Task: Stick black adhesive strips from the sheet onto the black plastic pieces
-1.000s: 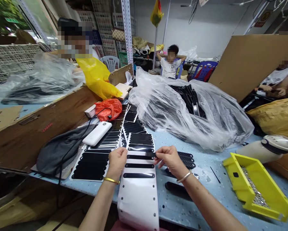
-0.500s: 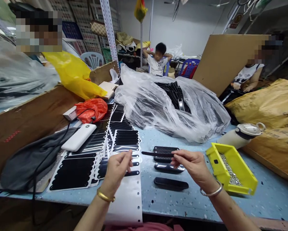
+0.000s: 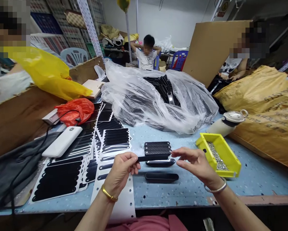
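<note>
Head: strip (image 3: 151,158) apparently in left grip (image 3: 125,165)

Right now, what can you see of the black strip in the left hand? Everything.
The black strip is thin and narrow, looks matte and nearly straight; its material can't be told. The left hand pinches one end, and the rest extends sideways, roughly level, toward the right hand, which is open with no visible hold on it. In view, it crosses between the patterned black pieces and a glossy black piece; whether it touches them is unclear.
</note>
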`<control>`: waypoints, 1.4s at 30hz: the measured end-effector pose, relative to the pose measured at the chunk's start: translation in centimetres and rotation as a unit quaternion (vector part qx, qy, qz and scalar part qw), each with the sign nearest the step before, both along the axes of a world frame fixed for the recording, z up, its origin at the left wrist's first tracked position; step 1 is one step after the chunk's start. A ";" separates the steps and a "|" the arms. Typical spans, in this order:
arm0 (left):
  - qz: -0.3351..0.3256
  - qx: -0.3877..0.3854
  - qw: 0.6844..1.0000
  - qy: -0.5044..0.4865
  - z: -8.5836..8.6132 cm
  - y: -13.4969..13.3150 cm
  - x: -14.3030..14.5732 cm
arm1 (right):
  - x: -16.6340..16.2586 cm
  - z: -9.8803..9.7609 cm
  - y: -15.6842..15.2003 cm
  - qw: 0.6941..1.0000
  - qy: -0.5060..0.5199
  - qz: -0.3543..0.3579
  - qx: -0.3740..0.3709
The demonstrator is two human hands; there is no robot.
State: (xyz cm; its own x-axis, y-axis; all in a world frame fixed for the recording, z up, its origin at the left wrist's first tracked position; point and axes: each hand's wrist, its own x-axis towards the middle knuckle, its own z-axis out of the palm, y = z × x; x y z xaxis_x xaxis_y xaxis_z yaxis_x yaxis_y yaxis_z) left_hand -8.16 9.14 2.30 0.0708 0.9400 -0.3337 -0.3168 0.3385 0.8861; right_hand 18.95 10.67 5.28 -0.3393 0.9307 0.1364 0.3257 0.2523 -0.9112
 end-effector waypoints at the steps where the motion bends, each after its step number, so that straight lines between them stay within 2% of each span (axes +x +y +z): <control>1: -0.007 0.003 1.000 0.007 -0.1 0.1 0.3 | -0.1 0.0 0.1 0.998 -0.033 -0.016 0.043; 4: -0.032 0.010 0.999 0.016 -0.1 0.4 1.2 | -0.8 -0.4 0.4 0.983 -0.102 -0.006 0.151; 9: -0.051 0.020 0.998 0.031 0.1 0.5 2.1 | -1.5 -1.1 0.4 0.942 -0.231 0.043 0.240; 19: -0.068 0.013 0.996 0.064 0.6 0.5 3.5 | -1.6 -1.4 0.1 0.898 -0.329 0.078 0.281; 22: -0.079 0.018 0.993 0.081 0.4 0.5 3.8 | -1.7 -1.8 0.0 0.897 -0.333 0.074 0.283; 24: -0.081 0.031 0.987 0.138 0.0 0.6 3.9 | -1.5 -1.9 -0.1 0.903 -0.317 0.065 0.282; 28: -0.020 0.069 0.959 0.275 -1.0 1.0 3.3 | 0.0 -2.2 0.0 0.932 -0.256 0.028 0.256; 31: 0.028 0.126 0.918 0.375 -2.1 1.4 2.4 | 1.5 -3.1 0.6 0.959 -0.208 -0.027 0.191; 33: 0.018 0.171 0.879 0.444 -2.8 1.7 1.9 | 2.1 -4.1 1.1 0.975 -0.177 -0.059 0.117; 35: -0.014 0.189 0.859 0.475 -3.6 1.8 1.9 | 2.1 -5.1 1.4 0.985 -0.149 -0.076 0.043; 38: -0.070 0.178 0.870 0.455 -4.4 1.6 2.4 | 1.5 -5.6 1.2 0.990 -0.120 -0.071 -0.015; 42: -0.107 0.162 0.880 0.433 -4.8 0.6 2.6 | 1.1 -5.1 0.2 0.990 -0.130 -0.051 -0.033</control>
State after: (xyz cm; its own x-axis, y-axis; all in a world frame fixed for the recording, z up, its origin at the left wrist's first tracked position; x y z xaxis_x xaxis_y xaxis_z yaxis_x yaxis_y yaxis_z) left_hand -5.52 9.78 -2.47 0.1082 0.9919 -0.0666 0.5653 -0.0063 0.8248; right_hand 20.02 10.89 0.23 -0.2594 0.9658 -0.0051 0.5723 0.1494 -0.8063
